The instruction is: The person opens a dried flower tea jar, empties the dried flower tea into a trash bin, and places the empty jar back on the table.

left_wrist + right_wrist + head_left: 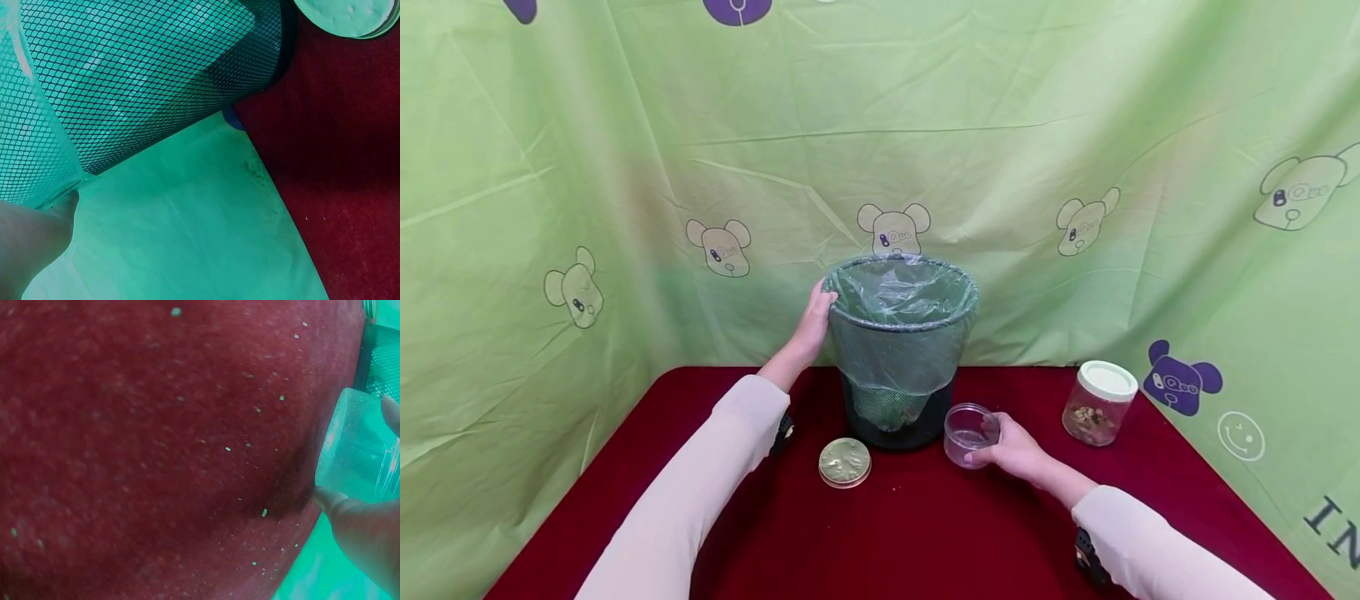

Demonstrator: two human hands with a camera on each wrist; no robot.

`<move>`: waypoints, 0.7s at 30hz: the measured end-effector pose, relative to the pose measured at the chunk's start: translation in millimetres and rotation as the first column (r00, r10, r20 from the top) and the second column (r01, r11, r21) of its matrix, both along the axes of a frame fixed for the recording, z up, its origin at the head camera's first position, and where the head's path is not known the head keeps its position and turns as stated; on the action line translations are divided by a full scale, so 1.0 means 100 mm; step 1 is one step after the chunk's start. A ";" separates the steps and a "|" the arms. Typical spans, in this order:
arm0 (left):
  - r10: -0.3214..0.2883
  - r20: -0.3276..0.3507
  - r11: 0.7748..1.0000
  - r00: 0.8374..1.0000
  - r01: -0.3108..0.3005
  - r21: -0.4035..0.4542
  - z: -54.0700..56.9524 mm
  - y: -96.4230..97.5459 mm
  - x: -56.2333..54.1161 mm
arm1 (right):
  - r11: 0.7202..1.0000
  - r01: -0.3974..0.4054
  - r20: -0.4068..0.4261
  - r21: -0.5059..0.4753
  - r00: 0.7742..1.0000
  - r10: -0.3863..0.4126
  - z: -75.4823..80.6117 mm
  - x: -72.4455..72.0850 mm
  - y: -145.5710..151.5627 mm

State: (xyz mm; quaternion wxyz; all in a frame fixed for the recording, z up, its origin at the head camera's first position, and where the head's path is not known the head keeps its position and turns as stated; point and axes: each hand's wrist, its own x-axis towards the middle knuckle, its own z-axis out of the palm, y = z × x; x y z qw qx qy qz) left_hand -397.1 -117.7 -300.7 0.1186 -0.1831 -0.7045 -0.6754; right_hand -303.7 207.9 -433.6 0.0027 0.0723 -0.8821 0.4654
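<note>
A dark mesh trash bin [925,417], lined with a thin translucent plastic bag [895,358] folded over its rim, stands upright on the table. My left hand [811,327] grips the bin's rim at its left side; the left wrist view shows part of the hand [37,231] against the bagged mesh. In my right hand [1018,450] is a small clear jar [962,435] without a lid, beside the bin's lower right. Thumb and fingers hold the jar [353,444] from opposite sides. A round gold-coloured lid [845,462] lies on the table left of the bin's base.
A clear jar with a white lid [1097,404] and some brownish bits inside stands at the right back. Tiny pale crumbs [264,512] dot the red tablecloth [880,542]. A green printed curtain [760,167] hangs close behind and along both sides.
</note>
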 end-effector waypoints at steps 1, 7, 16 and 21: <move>-0.001 0.004 1.000 1.000 0.001 0.001 0.00 0.00 0.00 | 1.000 -0.001 0.001 -0.001 1.000 0.001 -0.01 0.00 0.00; 0.021 0.002 1.000 1.000 -0.021 0.001 -0.03 0.00 -0.05 | 0.999 -0.016 0.010 -0.029 1.000 0.017 -0.04 -0.02 -0.01; 0.018 0.011 1.000 1.000 -0.018 0.006 0.00 0.00 -0.03 | 0.994 -0.088 -0.053 -0.064 0.995 0.085 -0.04 -0.01 0.03; 0.001 0.010 1.000 1.000 -0.001 0.018 -0.01 0.01 -0.03 | 0.992 -0.094 -0.047 -0.081 0.995 0.091 -0.05 0.00 0.03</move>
